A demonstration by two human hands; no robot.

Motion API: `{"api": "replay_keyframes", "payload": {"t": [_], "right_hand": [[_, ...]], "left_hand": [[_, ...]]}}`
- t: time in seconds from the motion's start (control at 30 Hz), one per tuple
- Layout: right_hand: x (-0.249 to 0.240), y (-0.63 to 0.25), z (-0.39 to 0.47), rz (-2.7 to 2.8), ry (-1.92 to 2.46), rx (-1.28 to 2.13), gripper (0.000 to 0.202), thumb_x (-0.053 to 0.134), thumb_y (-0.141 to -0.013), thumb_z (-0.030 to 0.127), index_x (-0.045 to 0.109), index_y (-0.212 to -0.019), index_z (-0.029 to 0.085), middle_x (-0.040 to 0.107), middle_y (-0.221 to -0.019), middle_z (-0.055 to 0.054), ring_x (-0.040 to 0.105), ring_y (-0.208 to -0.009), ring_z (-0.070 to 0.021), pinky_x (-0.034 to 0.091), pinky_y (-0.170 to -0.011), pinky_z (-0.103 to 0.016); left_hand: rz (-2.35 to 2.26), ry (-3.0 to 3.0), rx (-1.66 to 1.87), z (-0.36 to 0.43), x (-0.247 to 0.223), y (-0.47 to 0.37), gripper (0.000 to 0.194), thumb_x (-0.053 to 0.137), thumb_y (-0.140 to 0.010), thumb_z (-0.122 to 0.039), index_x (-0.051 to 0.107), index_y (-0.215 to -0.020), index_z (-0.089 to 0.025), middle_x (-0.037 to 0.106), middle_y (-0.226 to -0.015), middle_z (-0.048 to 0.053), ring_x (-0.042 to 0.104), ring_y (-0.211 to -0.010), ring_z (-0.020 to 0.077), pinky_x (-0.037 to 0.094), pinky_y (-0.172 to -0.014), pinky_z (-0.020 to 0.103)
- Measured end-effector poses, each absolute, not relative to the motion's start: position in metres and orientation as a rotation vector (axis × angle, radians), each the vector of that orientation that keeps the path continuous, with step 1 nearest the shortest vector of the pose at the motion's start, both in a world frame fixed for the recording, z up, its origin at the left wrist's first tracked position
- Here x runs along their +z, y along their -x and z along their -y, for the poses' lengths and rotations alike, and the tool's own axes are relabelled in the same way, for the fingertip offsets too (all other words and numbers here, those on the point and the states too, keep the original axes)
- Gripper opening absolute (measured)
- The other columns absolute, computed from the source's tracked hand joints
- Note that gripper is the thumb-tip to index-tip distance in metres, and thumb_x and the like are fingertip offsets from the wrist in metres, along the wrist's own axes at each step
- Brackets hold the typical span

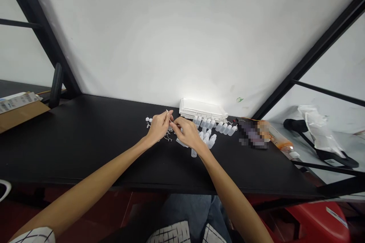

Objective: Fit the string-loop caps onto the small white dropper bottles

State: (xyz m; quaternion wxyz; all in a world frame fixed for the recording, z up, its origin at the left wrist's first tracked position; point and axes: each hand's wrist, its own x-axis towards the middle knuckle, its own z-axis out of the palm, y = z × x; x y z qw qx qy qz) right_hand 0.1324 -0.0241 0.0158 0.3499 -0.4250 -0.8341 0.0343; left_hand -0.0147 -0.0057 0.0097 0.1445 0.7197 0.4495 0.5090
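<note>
The person's bare left grip (157,126) was closed on a thin, pale strip (167,111), whose white tip poked up past the bent fingers. The right grip (185,132) met it with curled fingers, close to the strip; whether these pinched anything could not be told, since the fingers hid the spot. Both were just above a smooth, matt black counter (71,133). Beneath and between them lay a scatter of slender, curled white bits (169,136), with small, rounded white caps (147,119) just beyond the left grip. To the right of the right grip, and partly behind it, were little cylindrical bottles (226,128) of cloudy, translucent plastic, narrowing at the top; some formed neat, slanting rows, while others were bunched loosely nearer the person. One bottle sat apart, near the right wrist. Behind the rows, against the plain, pale wall (159,34), rested a low stack (202,109) of flat white slabs with crisp, straight edges. Farther right were a blurred, purplish object (252,134) and an orange-wrapped container (281,142) with a white cap. A brown cardboard box (25,114) stood at the far left.
</note>
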Motion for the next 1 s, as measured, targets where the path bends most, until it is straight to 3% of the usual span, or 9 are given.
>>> {"api": "replay_keyframes", "payload": {"t": [0.17,0.37,0.6,1.0], "right_hand": [[0.013,-0.132,0.023,2.144,1.127,0.044,0.045,0.031,-0.101,0.038,0.052,-0.066,0.019,0.055,-0.065,-0.002,0.047,-0.057,-0.0132,0.026,-0.056,-0.028],[0.019,-0.135,0.027,2.105,1.035,0.161,0.022,0.047,-0.095,0.035,0.057,-0.083,0.019,0.061,-0.080,-0.001,0.051,-0.061,-0.0117,0.034,-0.060,-0.025],[0.014,-0.132,0.023,2.137,1.048,0.269,0.033,0.041,-0.099,0.037,0.053,-0.073,0.020,0.057,-0.070,0.001,0.049,-0.062,-0.0122,0.032,-0.060,-0.025],[0.019,-0.135,0.025,2.084,1.014,0.231,0.028,0.042,-0.098,0.037,0.060,-0.085,0.019,0.061,-0.078,-0.002,0.054,-0.068,-0.0134,0.037,-0.061,-0.024]], "left_hand": [[-1.256,-2.111,1.482,0.006,0.009,0.015,0.045,0.036,-0.098,-0.044,0.060,-0.070,-0.017,0.064,-0.062,0.002,0.056,-0.053,0.0137,0.044,-0.058,0.025],[-1.251,-2.019,1.511,0.003,0.011,0.018,0.047,0.035,-0.098,-0.045,0.058,-0.068,-0.017,0.061,-0.058,0.000,0.054,-0.049,0.0124,0.043,-0.054,0.024],[-1.252,-2.232,1.610,0.001,0.006,0.022,0.039,0.036,-0.097,-0.039,0.057,-0.071,-0.018,0.066,-0.066,0.004,0.059,-0.057,0.0139,0.046,-0.063,0.026],[-1.153,-1.866,1.455,0.004,0.016,0.019,0.046,0.044,-0.093,-0.051,0.061,-0.069,-0.016,0.049,-0.051,-0.002,0.045,-0.045,0.0104,0.037,-0.045,0.022]]}}
